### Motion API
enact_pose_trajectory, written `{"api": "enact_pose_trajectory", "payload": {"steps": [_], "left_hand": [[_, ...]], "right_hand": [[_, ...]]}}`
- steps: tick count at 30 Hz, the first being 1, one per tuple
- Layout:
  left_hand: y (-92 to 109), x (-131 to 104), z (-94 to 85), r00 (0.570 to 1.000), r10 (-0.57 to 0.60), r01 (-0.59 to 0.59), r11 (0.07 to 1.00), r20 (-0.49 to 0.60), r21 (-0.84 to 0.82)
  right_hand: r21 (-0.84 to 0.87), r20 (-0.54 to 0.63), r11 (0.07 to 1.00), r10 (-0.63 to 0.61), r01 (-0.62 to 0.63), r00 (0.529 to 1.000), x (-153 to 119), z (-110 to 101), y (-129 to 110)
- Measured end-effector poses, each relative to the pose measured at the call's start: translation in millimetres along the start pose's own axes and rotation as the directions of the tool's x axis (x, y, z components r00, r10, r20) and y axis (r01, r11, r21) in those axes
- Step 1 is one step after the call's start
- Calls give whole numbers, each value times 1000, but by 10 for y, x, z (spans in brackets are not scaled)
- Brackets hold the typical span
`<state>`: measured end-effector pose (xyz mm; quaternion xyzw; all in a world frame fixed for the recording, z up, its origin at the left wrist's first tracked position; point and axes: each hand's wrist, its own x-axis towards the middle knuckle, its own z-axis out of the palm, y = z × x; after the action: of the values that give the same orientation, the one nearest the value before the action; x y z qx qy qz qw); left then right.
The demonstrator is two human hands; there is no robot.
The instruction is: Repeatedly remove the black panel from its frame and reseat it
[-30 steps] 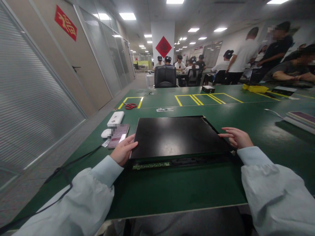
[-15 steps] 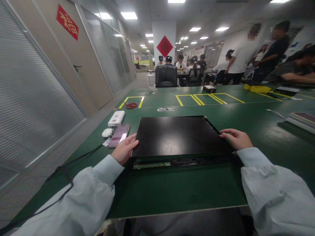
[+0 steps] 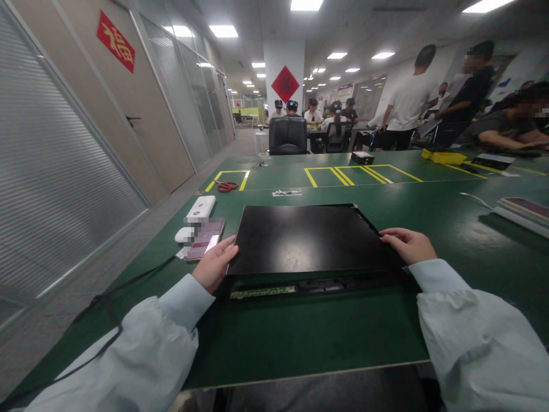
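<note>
A flat black panel (image 3: 295,237) lies over a dark frame on the green table (image 3: 309,337). Along its near edge a green circuit strip (image 3: 262,292) shows in the frame. My left hand (image 3: 217,263) grips the panel's left edge, thumb on top and fingers partly hidden. On the other side, my right hand (image 3: 409,245) pinches the right edge, where the panel and the frame lie close together; whether it holds both I cannot make out.
Left of the panel are a phone (image 3: 206,237), a white device (image 3: 201,207) and a black cord (image 3: 141,278). Red-handled scissors (image 3: 227,186) and small pale parts (image 3: 287,193) lie beyond. White-edged devices (image 3: 523,216) sit at the right. People are in the background.
The camera view has shifted slightly. Both hands keep their hold at the panel's sides, and the panel looks nearly unmoved. In the background, a standing person in white has turned.
</note>
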<state>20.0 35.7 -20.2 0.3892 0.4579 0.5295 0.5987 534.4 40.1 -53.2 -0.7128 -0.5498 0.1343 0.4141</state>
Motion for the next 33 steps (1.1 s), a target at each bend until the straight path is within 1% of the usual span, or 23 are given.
{"api": "enact_pose_trajectory", "payload": {"steps": [4, 10, 13, 17, 20, 23, 25, 30, 33], "left_hand": [[13, -4, -4, 999, -33, 34, 999, 14, -24], [9, 18, -37, 998, -59, 60, 997, 30, -51], [7, 22, -51, 997, -69, 71, 996, 40, -52], [3, 25, -63, 997, -75, 76, 995, 21, -59], [-15, 37, -90, 996, -81, 82, 995, 23, -53], [-40, 58, -128, 996, -79, 82, 996, 52, -43], [-51, 69, -144, 995, -76, 79, 996, 61, -40], [-55, 64, -139, 995, -74, 78, 995, 74, -55], [-47, 42, -106, 996, -66, 69, 996, 61, -59]], "right_hand": [[-9, -7, 1000, 2, -2, 1000, -2, -2, 5], [36, 4, 999, 22, -22, 1000, -7, 21, -26], [49, -19, 999, 2, -1, 1000, -20, 16, -61], [79, -83, 996, -42, 48, 996, -11, -3, -53], [61, -109, 998, -12, 19, 994, 9, 10, -6], [17, -80, 998, 61, -60, 995, 29, 46, 40], [-4, -48, 998, 70, -70, 996, 43, 67, 59], [22, -30, 1000, -2, 2, 1000, 75, 98, 85], [22, 17, 999, -42, 42, 999, 94, 122, 110]]}}
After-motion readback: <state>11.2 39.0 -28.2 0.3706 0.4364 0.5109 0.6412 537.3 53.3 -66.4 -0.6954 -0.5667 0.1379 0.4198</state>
